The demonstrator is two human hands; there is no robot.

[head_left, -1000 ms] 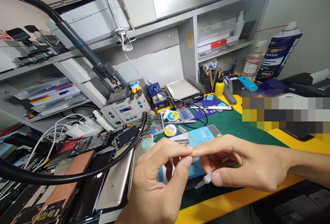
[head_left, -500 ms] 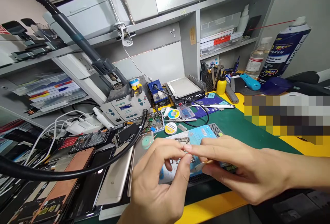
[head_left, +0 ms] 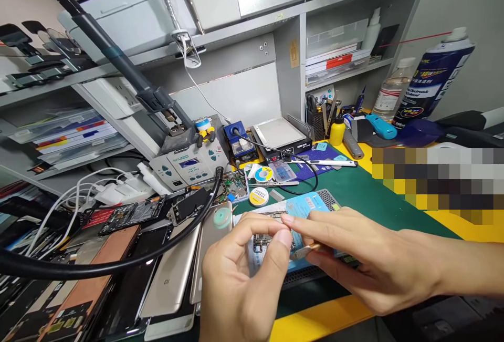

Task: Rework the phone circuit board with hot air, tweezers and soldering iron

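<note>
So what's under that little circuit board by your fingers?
A pale blue printed card lies below the circuit board; the left hand hides the part directly beneath it.

A small phone logic board (head_left: 265, 239), crowded with dark chips and silver parts, sits tilted, pinched by the left hand (head_left: 240, 279); the right hand (head_left: 366, 258) pinches a small tan-handled tool (head_left: 309, 249), its pale tip just beside the board.

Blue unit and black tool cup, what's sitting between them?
In the head view, a flat silver hot plate on a black base sits between the blue unit and the black tool cup.
</note>
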